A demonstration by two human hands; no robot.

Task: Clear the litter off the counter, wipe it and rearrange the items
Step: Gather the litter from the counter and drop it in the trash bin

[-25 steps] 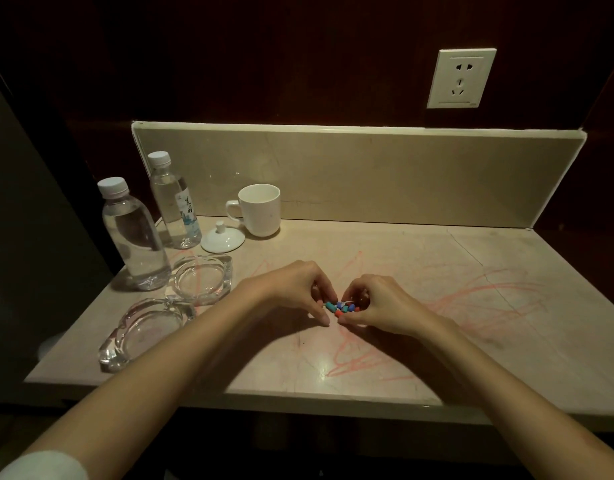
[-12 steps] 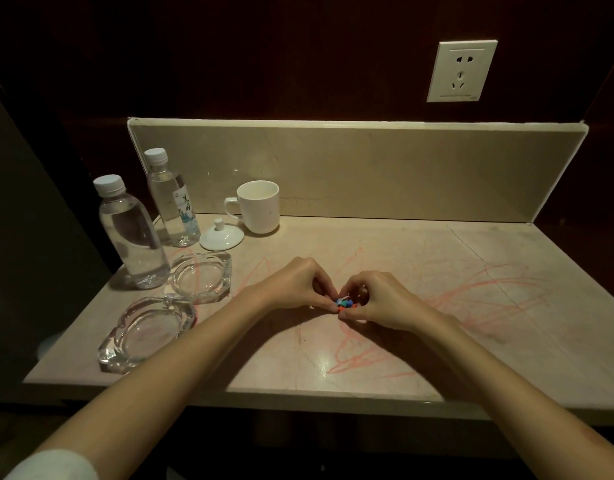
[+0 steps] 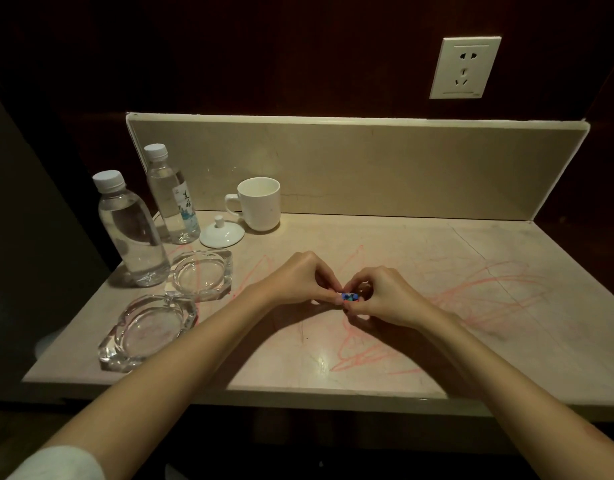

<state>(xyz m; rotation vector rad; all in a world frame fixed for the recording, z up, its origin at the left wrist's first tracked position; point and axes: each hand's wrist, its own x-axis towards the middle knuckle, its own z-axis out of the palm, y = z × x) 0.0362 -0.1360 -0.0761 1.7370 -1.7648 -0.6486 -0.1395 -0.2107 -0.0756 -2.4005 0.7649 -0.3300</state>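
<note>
Small coloured bits of litter point(image 3: 349, 296), blue and orange, lie in a tight cluster on the beige stone counter point(image 3: 472, 341). My left hand point(image 3: 298, 278) and my right hand point(image 3: 381, 296) meet over them, fingertips curled inward and pinching the cluster from both sides. Most of the bits are hidden under my fingers. Pink scribble marks point(image 3: 472, 289) run across the counter around and right of my hands.
At the left stand two water bottles point(image 3: 130, 230) point(image 3: 170, 195), a white mug point(image 3: 260, 202), its lid point(image 3: 222, 233) and two glass ashtrays point(image 3: 203, 273) point(image 3: 148, 332). A stone backsplash point(image 3: 368, 168) closes the back; a wall socket point(image 3: 465, 67) is above.
My hands have closed together, squeezing the spread bits into a smaller cluster that is now mostly covered by my fingers.
</note>
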